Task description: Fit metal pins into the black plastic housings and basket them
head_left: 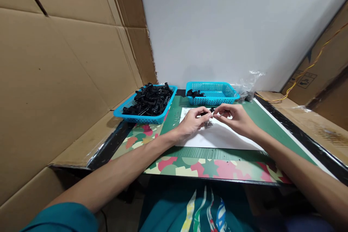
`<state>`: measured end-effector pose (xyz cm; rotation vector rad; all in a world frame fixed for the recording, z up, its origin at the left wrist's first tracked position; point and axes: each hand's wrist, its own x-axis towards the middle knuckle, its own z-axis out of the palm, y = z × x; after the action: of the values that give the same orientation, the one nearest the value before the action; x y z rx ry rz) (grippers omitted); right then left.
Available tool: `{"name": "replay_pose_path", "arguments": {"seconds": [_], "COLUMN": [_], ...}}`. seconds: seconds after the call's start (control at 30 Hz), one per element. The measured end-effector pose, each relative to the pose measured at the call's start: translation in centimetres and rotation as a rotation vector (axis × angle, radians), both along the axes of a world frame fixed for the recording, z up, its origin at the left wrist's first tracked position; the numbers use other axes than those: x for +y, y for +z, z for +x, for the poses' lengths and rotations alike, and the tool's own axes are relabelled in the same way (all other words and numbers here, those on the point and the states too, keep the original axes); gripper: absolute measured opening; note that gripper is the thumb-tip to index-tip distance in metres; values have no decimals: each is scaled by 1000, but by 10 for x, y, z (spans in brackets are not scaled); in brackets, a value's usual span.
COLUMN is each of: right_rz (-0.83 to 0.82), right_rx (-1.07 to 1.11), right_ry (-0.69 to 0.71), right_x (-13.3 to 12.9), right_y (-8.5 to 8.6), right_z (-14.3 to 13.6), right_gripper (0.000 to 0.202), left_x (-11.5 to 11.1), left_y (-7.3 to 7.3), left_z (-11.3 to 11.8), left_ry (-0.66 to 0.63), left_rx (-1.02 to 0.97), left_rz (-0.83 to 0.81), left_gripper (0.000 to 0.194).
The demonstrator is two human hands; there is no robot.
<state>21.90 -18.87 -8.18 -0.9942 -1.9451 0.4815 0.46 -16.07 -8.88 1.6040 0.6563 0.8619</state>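
My left hand (194, 120) is closed in a pinch over the white sheet (223, 137), with a small black part partly showing between its fingers. Opposite it, almost touching fingertips, my right hand (236, 116) pinches what looks like a thin metal pin (222, 115). A little heap of tiny metal pieces (208, 124) lies on the sheet just below the fingertips. Some black bits (212, 109) show behind the hands; whether they are held or lying there I cannot tell.
At the left, a blue basket (141, 119) is heaped with black plastic parts (152, 99). Another blue basket (214, 100) at the back holds a few black parts (195, 93). Clear bags (248, 92) stand beside it. Loose pins (176, 117) lie on the green mat (274, 123). Cardboard walls (67, 61) flank the table.
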Motion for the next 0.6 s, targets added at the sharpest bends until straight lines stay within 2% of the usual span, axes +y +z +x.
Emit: {"name": "replay_pose_path", "arguments": {"seconds": [0.13, 0.4, 0.6], "right_rz": [-3, 131, 91], "right_rx": [0, -109, -179], "right_ry": [7, -2, -68], "right_x": [1, 0, 3], "right_y": [-2, -9, -6], "right_z": [1, 1, 8], "right_gripper": [19, 11, 11], "left_x": [1, 0, 3], "left_y": [-2, -7, -8], "left_z": [0, 1, 0], "left_ry": [-6, -33, 20], "left_rx": [15, 25, 88], "left_rz": [70, 52, 106], "left_gripper": [30, 24, 25]}}
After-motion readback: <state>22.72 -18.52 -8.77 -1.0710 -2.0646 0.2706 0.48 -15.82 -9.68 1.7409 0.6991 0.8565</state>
